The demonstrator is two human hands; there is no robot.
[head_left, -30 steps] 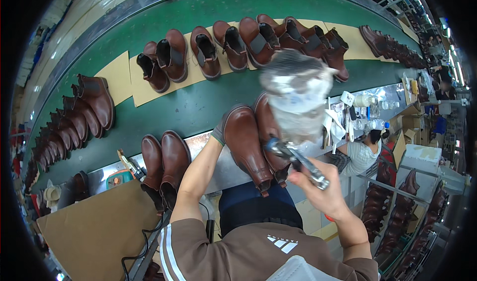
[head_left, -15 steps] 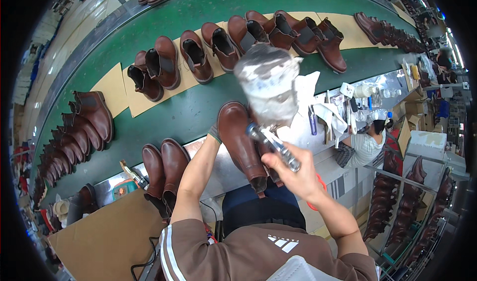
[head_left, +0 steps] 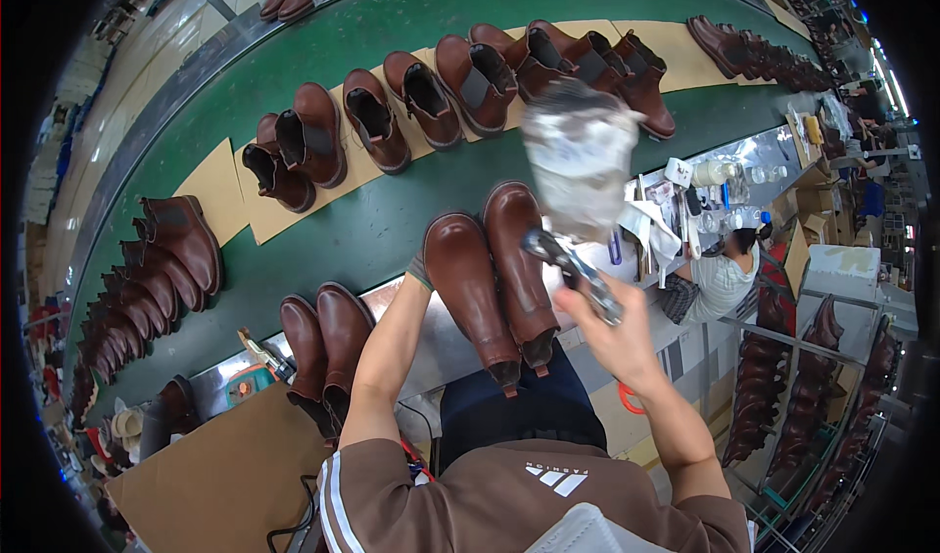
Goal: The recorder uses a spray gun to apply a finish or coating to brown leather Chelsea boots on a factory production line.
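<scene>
**A firm hold mattered as much as the sweep**

The left boot (head_left: 465, 274) and the right boot (head_left: 514, 250), both brown leather ankle boots, sat side by side over the near metal edge of the surface (head_left: 436, 343), toes pointing away and shafts toward the lap. The left hand (head_left: 420, 268) was mostly hidden at the left boot's outer side (little more than a grey cuff showed), so I could not tell how its grip stood. The right hand (head_left: 619, 336) had its grip closed around the metallic handle (head_left: 583, 284) of a tool, whose white-and-grey bundle (head_left: 578, 157) was a blur beside the right boot's toe; contact could not be made out.

Good handling, I judged, called for the left hand to brace both boots — otherwise they might have slid or knocked together. A loose wrist and light, even strokes along the leather would have suited best, with only the bundle meeting it. The handle wanted watching — its dark end overlapped the right boot in view, and a hard tap could have marked it.
</scene>
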